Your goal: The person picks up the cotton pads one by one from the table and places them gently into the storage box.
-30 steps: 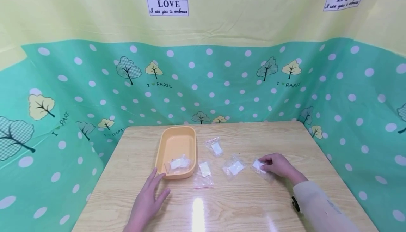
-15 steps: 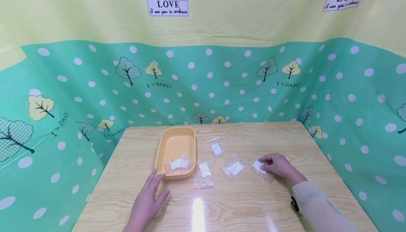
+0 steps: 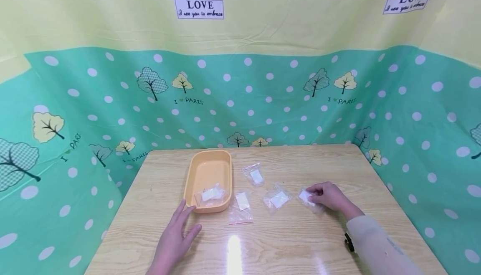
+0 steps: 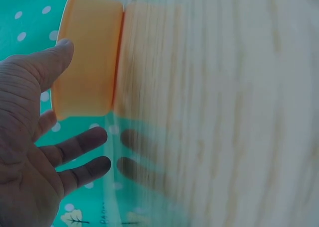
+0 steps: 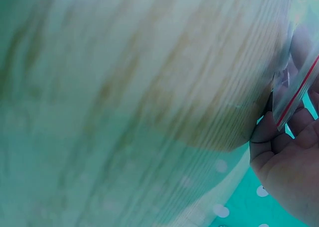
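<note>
Green curtain (image 3: 240, 95) (dotted), wooden table (image 3: 319, 162)

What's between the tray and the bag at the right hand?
Head view: a first bag beside the tray, a second bag farther back, a third bag closer to the right hand.

This was a curtained-off table nook: yellow-and-green, pale-dotted, tree-printed hangings (image 3: 259, 76) flanked a light wood-grain table (image 3: 287, 241) on three sides.

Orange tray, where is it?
In the head view, the tray stands on the left part of the table, with the left hand at its near left corner and a bag just to its right.
</note>
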`<act>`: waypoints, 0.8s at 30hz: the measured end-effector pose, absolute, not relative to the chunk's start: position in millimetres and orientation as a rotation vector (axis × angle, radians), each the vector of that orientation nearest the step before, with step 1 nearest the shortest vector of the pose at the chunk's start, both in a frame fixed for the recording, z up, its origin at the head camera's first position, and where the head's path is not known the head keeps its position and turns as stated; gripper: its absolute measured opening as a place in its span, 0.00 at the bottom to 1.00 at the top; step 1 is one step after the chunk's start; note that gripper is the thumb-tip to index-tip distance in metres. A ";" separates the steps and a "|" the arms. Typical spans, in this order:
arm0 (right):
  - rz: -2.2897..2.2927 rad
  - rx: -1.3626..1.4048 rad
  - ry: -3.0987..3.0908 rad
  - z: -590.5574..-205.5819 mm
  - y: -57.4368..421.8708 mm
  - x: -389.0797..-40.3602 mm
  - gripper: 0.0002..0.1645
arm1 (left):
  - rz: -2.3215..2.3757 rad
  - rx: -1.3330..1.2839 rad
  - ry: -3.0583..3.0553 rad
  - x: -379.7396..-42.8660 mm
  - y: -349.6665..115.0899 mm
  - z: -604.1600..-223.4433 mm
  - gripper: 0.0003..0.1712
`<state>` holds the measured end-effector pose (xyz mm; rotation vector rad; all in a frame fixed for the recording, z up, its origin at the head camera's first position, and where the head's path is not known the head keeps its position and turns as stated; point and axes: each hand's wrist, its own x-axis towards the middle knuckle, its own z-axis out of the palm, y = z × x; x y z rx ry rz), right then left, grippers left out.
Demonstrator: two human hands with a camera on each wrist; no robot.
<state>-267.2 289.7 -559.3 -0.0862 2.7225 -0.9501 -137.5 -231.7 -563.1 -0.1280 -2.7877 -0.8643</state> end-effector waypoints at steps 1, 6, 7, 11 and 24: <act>-0.949 -0.085 2.726 -560.0 289.7 -267.1 0.21 | -0.867 -0.127 -2.789 -137.5 -231.7 -563.2 0.38; -0.949 -0.100 2.736 -561.7 290.5 -266.7 0.21 | -0.877 -0.122 -2.791 -137.6 -231.3 -563.7 0.38; -0.949 -0.100 2.737 -561.9 290.7 -266.7 0.21 | -0.879 -0.123 -2.789 -137.5 -231.2 -563.9 0.38; -0.945 -0.101 2.745 -562.5 291.1 -266.7 0.20 | -0.887 -0.133 -2.778 -137.0 -231.3 -564.5 0.38; -0.967 -0.052 2.790 -556.6 286.9 -269.6 0.18 | -0.890 -0.134 -2.776 -135.7 -231.9 -564.1 0.39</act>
